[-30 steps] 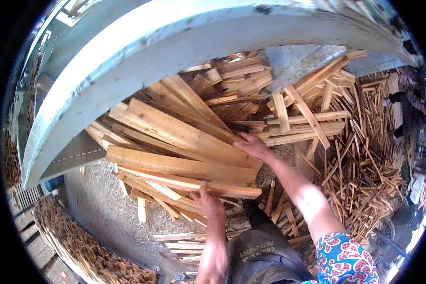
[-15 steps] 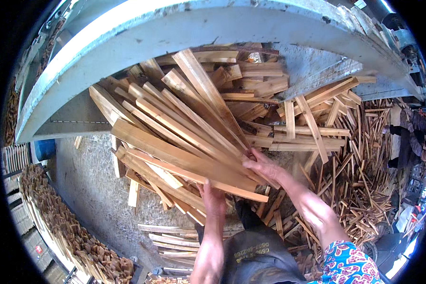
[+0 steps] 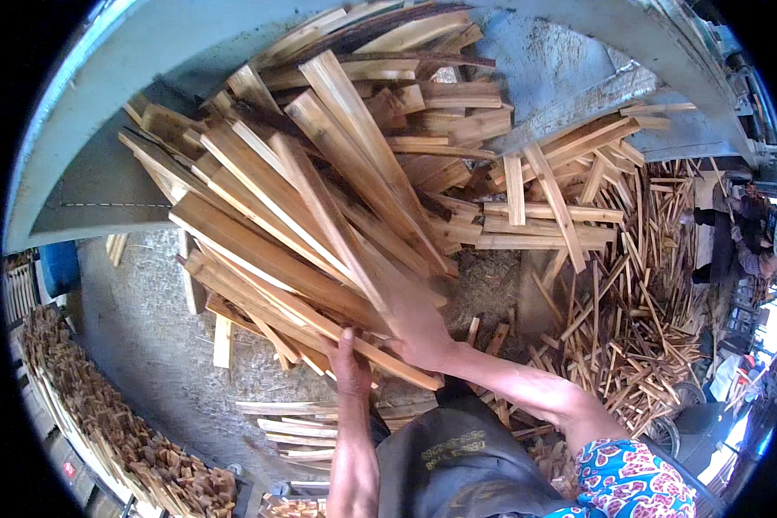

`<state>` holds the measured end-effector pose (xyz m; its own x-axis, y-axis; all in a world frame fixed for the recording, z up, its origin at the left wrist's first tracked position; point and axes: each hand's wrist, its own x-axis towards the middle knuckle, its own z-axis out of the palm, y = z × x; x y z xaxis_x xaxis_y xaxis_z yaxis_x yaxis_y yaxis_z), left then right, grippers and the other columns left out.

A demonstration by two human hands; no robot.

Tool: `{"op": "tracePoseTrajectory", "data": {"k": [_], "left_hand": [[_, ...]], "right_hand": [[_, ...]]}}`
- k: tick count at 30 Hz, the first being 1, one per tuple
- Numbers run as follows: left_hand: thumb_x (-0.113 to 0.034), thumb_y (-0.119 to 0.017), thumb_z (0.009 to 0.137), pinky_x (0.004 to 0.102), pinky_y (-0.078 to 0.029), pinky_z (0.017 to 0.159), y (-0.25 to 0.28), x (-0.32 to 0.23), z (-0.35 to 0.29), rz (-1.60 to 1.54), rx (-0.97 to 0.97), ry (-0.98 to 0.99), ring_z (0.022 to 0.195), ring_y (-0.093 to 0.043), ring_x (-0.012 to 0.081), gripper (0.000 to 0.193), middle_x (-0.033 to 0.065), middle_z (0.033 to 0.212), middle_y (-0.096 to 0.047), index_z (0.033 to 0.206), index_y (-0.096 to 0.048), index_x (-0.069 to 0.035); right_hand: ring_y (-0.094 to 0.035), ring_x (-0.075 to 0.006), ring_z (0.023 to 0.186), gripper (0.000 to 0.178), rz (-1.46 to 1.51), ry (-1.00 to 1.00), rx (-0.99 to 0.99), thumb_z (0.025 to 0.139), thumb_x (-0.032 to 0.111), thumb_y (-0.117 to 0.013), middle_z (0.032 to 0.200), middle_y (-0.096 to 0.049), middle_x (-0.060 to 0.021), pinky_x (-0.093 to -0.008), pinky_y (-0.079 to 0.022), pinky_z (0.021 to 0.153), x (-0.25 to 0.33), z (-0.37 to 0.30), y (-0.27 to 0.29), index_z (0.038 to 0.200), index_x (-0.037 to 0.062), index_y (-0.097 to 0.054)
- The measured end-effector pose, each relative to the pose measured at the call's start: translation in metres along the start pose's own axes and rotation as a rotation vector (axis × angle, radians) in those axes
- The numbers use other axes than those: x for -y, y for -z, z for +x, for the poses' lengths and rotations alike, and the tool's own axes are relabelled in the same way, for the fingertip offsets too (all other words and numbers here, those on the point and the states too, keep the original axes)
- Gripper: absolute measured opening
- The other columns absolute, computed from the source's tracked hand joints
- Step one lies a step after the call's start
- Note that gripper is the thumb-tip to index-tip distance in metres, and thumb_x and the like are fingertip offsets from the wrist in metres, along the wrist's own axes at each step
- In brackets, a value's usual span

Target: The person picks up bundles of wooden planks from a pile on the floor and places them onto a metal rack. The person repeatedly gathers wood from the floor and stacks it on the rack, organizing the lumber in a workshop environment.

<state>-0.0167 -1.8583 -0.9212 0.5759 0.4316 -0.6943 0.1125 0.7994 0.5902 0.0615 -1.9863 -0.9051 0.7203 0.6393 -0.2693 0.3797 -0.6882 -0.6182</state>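
Observation:
A fanned bundle of long sawn wooden slats (image 3: 259, 250) lies across the middle, its ends toward me. My left hand (image 3: 350, 364) grips the near edge of the lowest slats, thumb on top and fingers hidden underneath. My right hand (image 3: 419, 332), smeared by motion, is at the near ends of the slats, just right of my left hand. A slat standing at a steeper angle (image 3: 330, 220) runs up from my right hand over the bundle. Whether my right fingers close on it cannot be made out.
A curved blue-grey metal housing (image 3: 69, 164) arches over more boards at the far side. Loose thin strips (image 3: 630, 328) heap at the right. Stacked wood (image 3: 121, 423) lines the left, beside a blue container (image 3: 59, 266). Flat slats (image 3: 293, 432) lie near my legs.
My right hand has moved left and nearer to me along the slat ends. One slat now stands steeper over the others. My left hand stays at the lower slats; the view has shifted.

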Motion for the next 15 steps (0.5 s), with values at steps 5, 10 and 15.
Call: {"op": "tracePoseTrajectory", "data": {"k": [5, 10, 15], "left_hand": [[-0.02, -0.064, 0.075, 0.0395, -0.043, 0.082, 0.015, 0.006, 0.017, -0.081, 0.0, 0.001, 0.1, -0.047, 0.0236, 0.07, 0.0075, 0.114, -0.042, 0.13, -0.022, -0.016], [-0.034, -0.066, 0.074, 0.0411, -0.036, 0.092, 0.032, 0.023, 0.032, -0.104, 0.109, 0.057, 0.115, -0.038, 0.024, 0.075, 0.0049, 0.125, -0.039, 0.133, -0.022, -0.018], [-0.051, -0.057, 0.077, 0.0398, -0.026, 0.103, 0.034, 0.044, 0.033, -0.091, 0.187, 0.055, 0.121, -0.034, 0.0244, 0.072, 0.0044, 0.13, -0.039, 0.132, -0.029, -0.013]], "right_hand": [[-0.025, -0.0394, 0.123, 0.091, -0.031, 0.112, 0.068, 0.066, 0.039, -0.068, 0.133, -0.022, -0.0268, -0.0563, -0.02, 0.097, -0.016, 0.0, -0.008, 0.134, 0.001, -0.019], [-0.017, -0.041, 0.128, 0.091, 0.101, -0.065, -0.032, 0.068, 0.051, -0.062, 0.137, -0.014, -0.026, -0.0535, -0.014, 0.102, -0.051, 0.034, -0.024, 0.137, 0.0127, -0.018], [-0.021, -0.0315, 0.13, 0.089, 0.817, -0.269, -0.036, 0.074, 0.052, -0.057, 0.141, -0.02, -0.0203, -0.0384, -0.02, 0.104, -0.072, 0.05, -0.016, 0.138, 0.0069, -0.015]]}}
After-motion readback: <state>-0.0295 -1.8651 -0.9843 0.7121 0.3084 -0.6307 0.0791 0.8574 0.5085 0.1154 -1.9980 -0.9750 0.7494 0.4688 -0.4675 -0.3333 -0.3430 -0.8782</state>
